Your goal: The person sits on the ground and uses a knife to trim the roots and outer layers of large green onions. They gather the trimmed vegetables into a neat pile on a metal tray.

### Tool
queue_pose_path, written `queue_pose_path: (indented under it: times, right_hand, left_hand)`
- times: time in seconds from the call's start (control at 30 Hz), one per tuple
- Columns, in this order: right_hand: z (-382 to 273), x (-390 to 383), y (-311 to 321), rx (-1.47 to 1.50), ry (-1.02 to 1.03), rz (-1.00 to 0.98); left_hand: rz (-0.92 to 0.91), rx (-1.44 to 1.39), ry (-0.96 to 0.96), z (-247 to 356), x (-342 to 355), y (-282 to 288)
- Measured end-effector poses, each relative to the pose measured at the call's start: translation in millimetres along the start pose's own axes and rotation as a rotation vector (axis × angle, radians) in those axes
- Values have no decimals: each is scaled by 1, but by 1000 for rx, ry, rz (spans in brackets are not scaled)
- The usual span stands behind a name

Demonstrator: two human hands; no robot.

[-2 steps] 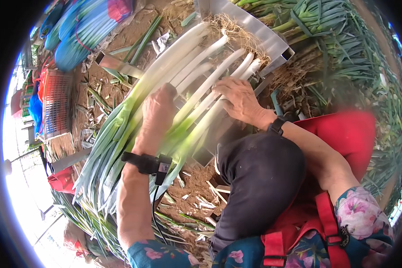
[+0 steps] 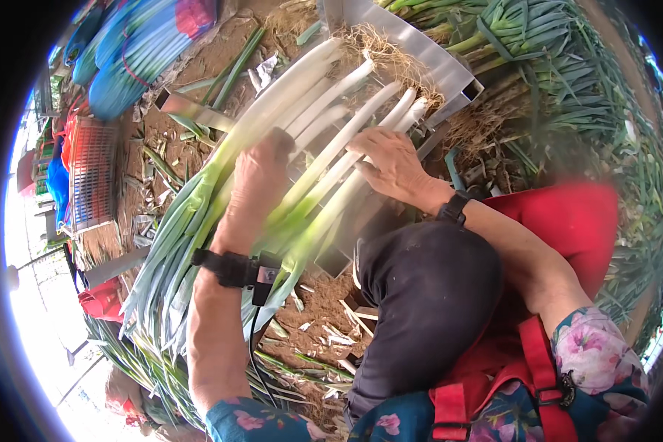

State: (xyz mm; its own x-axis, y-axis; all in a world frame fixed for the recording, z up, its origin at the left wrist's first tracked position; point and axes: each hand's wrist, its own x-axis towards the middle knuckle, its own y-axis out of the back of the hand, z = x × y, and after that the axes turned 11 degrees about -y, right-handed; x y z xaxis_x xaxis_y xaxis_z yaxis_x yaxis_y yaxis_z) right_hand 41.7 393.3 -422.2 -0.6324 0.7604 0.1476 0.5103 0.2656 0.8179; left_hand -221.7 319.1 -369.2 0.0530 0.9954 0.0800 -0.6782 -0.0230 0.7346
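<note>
Right hand [image 2: 394, 163]: fingers bent over white stalks, thumb apart from forefinger; cannot tell whether closed. Left hand [image 2: 261, 173]: blurred, fingertips hidden, at the stalks; closure cannot be told. Leeks [image 2: 272, 103]: slanting beneath and between both hands, leaves toward lower left, roots at angled metal plate [image 2: 446, 66]. Beyond: leek heap [image 2: 545, 66], upper right; orange crate [image 2: 92, 173], far left.

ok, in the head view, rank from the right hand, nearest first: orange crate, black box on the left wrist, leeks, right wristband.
From the right hand:
1. Leeks: at its fingers
2. Right wristband: just behind the hand, lower right
3. Black box: lower left, on the other wrist
4. Orange crate: far left, on the ground
</note>
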Motion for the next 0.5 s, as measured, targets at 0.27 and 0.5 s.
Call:
queue_pose_path:
  times: [0.27,0.5]
  right_hand:
    - [-14,35,21,742,-132,-413]
    - [-36,45,177,790,-231,-40]
  left_hand:
    - [-13,-686,43,80,39,15]
    - [-56,27,-3,-25,-50,-12]
